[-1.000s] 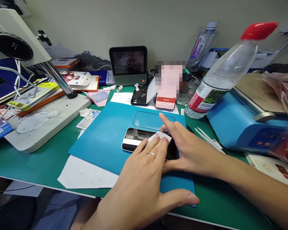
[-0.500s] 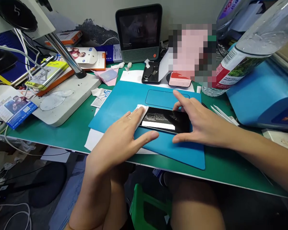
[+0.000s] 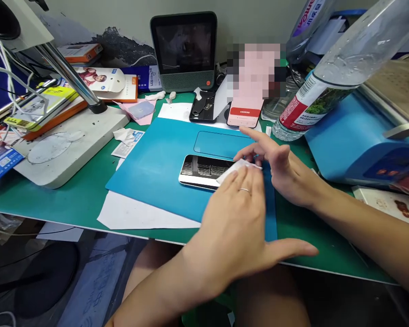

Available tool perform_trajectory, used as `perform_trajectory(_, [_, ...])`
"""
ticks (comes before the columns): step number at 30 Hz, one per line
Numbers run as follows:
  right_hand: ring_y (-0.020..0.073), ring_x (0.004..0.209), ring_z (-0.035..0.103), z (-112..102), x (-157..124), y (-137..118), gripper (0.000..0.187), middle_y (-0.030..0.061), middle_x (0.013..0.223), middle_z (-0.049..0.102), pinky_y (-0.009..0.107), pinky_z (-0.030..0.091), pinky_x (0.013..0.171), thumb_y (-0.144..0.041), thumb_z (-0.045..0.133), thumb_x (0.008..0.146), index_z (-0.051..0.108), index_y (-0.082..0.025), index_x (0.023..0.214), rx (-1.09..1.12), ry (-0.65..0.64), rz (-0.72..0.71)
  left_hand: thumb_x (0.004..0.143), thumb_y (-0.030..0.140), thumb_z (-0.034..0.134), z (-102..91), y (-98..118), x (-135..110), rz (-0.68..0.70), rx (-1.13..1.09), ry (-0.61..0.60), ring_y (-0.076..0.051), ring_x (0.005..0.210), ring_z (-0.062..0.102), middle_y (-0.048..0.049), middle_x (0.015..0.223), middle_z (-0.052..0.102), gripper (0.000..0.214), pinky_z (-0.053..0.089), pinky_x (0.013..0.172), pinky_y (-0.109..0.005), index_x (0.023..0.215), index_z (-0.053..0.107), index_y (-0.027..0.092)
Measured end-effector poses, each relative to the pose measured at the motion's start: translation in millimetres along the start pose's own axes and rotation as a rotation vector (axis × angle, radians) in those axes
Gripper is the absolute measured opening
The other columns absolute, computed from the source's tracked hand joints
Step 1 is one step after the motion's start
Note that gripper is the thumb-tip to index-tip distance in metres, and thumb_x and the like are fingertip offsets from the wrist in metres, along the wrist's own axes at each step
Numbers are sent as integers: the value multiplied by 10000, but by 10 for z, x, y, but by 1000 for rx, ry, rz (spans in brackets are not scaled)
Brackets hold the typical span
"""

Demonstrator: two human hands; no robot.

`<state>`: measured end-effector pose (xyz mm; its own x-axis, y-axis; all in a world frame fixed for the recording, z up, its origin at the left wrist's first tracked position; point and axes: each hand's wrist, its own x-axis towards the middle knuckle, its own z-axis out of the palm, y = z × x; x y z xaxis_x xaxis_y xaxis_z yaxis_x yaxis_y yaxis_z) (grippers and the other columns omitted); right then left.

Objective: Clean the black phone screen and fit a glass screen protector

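A phone (image 3: 202,169) lies face up on a blue mat (image 3: 146,159), its glossy screen reflecting light; its right part is hidden by my hands. My left hand (image 3: 233,218) reaches across and presses a white wipe (image 3: 236,169) onto the screen with its fingers together and its thumb stuck out to the right. Just beyond the phone's right end, my right hand (image 3: 274,159) is held with fingers stretched and thumb raised, nothing seen in it. Behind the phone, a rounded dark-edged outline (image 3: 213,144), like a transparent screen protector, shows on the mat.
White paper (image 3: 136,213) sticks out under the mat. A lamp base (image 3: 71,141) stands at left, a smart display (image 3: 187,50) at the back. Two phones, one lit (image 3: 244,116), lie behind the mat. A large bottle (image 3: 313,100) and a blue machine (image 3: 357,136) flank the right.
My left hand has slid the wipe from the phone's left end to its right part. The right hand has lifted its thumb and moved off the phone's edge. The view has shifted slightly.
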<state>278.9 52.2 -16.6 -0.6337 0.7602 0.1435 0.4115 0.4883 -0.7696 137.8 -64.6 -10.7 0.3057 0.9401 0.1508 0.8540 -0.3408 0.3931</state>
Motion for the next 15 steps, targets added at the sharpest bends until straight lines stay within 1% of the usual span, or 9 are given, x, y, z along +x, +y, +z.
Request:
perform_trajectory(3, [334,1023,644,-17,-5,21,984,102,1094,740,499,506,940,-875,120,858,448,-262,1553,52,3,26,884,803,508,64,123,68,46,2,-35,-308,1548,281,-262,1582,422,1090,170,1296,-380,1523,362,-69])
perform_trajectory(5, [335,1042,643,-23,-10,24,977,103,1098,738,489,502,950,-878,142,858,492,-256,1525,63,-1,27,929,767,469,71,137,59,45,11,-42,-292,1550,280,-245,1595,410,1026,180,1296,-380,1531,357,-56])
perform_trajectory(7, [324,1030,651,-23,-15,22,959,100,1114,734,477,510,925,-869,123,870,501,-269,1515,55,-2,17,956,751,424,54,106,13,55,27,-42,-286,1552,276,-230,1612,385,994,197,1294,-392,1542,342,-48])
perform_trajectory(9, [308,984,660,-23,-20,16,958,105,1135,729,463,517,885,-861,104,877,501,-267,1514,32,-11,10,967,748,385,16,31,-54,58,59,-33,-290,1549,283,-229,1620,368,985,211,1289,-404,1544,336,-49])
perform_trajectory(11, [300,961,659,-23,-23,8,969,115,1150,725,461,511,878,-862,111,877,514,-245,1506,7,-19,-4,977,748,348,-45,-88,-121,32,85,-21,-293,1545,296,-230,1624,359,978,233,1281,-414,1549,330,-45])
perform_trajectory(12, [302,971,656,-24,-23,4,969,117,1150,727,464,504,890,-862,124,879,527,-234,1496,2,-21,-13,991,735,330,-83,-163,-150,6,89,-20,-293,1544,301,-225,1629,353,955,252,1274,-422,1555,325,-36])
perform_trajectory(14, [312,1015,647,-23,-22,-1,948,112,1141,735,473,487,925,-853,149,889,555,-227,1473,12,-12,-22,1026,693,290,-164,-330,-196,-68,91,13,-280,1523,352,-187,1618,394,874,306,1252,-426,1561,338,3])
perform_trajectory(15, [316,1029,644,-22,-20,-2,935,107,1135,740,477,482,934,-848,159,892,567,-231,1464,22,-5,-20,1039,676,277,-204,-414,-216,-102,104,24,-280,1518,362,-175,1619,398,847,312,1248,-435,1566,336,16])
